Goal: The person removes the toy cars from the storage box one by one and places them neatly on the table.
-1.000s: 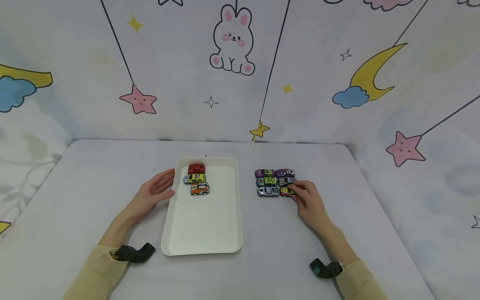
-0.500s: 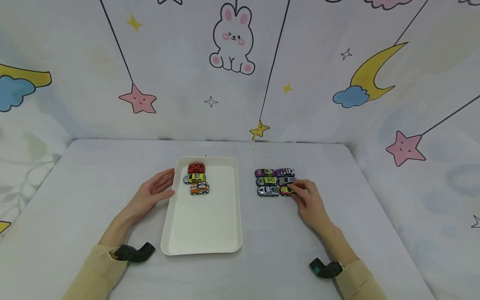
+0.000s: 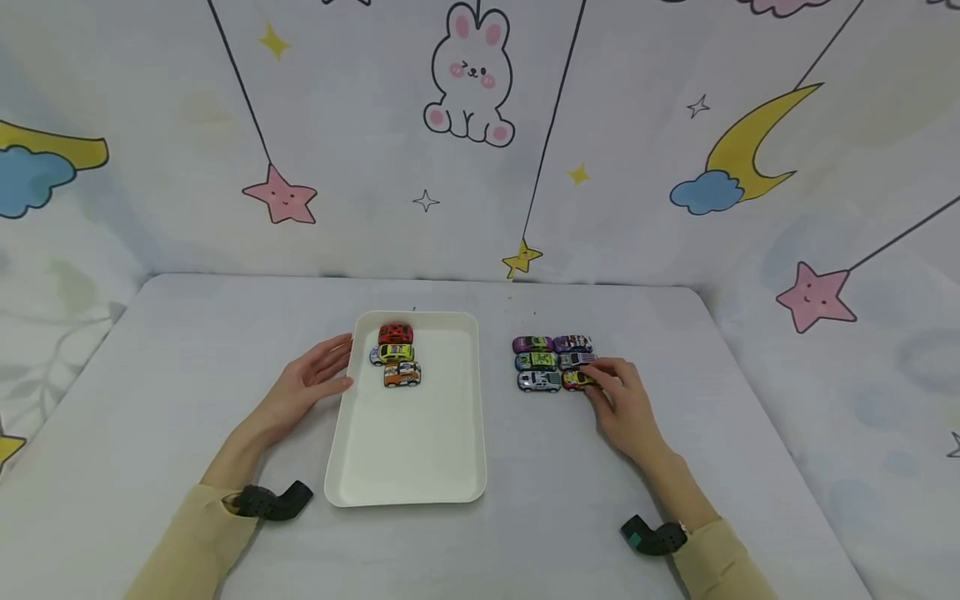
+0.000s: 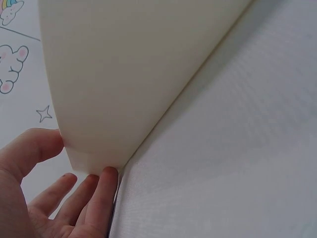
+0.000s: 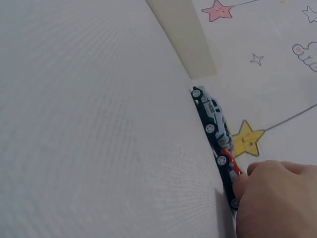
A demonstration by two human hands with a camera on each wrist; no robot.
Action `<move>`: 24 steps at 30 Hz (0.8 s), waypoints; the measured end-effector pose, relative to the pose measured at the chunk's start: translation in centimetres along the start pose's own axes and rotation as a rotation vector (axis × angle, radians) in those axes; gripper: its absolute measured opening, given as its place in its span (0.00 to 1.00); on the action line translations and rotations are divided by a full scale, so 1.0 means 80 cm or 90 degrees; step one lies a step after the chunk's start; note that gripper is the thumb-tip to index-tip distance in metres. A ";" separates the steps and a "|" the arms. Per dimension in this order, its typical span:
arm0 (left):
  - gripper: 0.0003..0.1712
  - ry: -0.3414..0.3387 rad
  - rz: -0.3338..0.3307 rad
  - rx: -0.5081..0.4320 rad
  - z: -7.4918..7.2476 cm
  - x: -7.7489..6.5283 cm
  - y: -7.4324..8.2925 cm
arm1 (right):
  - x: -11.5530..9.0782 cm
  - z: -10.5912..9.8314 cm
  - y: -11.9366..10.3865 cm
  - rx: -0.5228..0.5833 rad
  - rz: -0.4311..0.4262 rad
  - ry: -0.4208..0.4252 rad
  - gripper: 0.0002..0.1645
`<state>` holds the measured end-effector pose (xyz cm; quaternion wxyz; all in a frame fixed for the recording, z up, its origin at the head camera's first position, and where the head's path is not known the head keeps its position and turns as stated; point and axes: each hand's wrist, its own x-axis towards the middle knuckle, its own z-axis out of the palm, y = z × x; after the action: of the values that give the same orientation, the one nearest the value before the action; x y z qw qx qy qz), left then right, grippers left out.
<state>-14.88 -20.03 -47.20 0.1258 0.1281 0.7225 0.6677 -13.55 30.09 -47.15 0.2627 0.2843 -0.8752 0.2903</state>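
Note:
My left hand rests its fingertips against the left wall of a white tray; in the left wrist view its thumb and fingers lie loosely at the tray's corner. Inside the tray sit a red toy car, a yellow one and an orange one. To the tray's right, my right hand pinches a yellow and red toy car at the near right of a two-column group. That car is still on the table, partly hidden by fingers.
Beside the pinched car stands a silver toy car. Behind them are a green one, a grey one, a magenta one and a purple one. A printed cloth backdrop rises behind the white table.

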 end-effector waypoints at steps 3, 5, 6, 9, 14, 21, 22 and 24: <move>0.39 0.003 -0.003 0.002 0.000 -0.001 0.001 | 0.000 0.001 0.000 0.005 0.000 0.004 0.21; 0.39 0.004 -0.006 0.006 -0.001 -0.001 0.001 | 0.000 0.001 0.001 0.007 -0.001 0.006 0.21; 0.39 0.006 -0.007 0.008 -0.001 -0.001 0.001 | 0.000 0.001 0.001 0.007 -0.001 0.007 0.21; 0.39 0.007 -0.008 0.010 0.000 -0.001 0.002 | 0.000 0.002 0.000 0.004 0.000 0.018 0.21; 0.40 0.005 -0.007 0.008 -0.001 0.001 0.002 | 0.009 0.003 -0.012 0.012 -0.002 0.047 0.22; 0.40 0.008 -0.012 0.007 -0.001 0.001 0.001 | 0.032 0.022 -0.056 0.057 -0.053 0.031 0.21; 0.40 0.007 -0.012 0.004 -0.001 0.001 0.001 | 0.035 0.027 -0.063 0.062 -0.065 0.022 0.22; 0.40 0.007 -0.011 -0.001 -0.002 0.001 0.001 | 0.042 0.036 -0.077 0.072 -0.086 0.001 0.23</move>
<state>-15.02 -20.12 -47.14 0.1278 0.1180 0.7237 0.6679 -12.75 22.92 -44.84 0.2658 0.3570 -0.8360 0.3210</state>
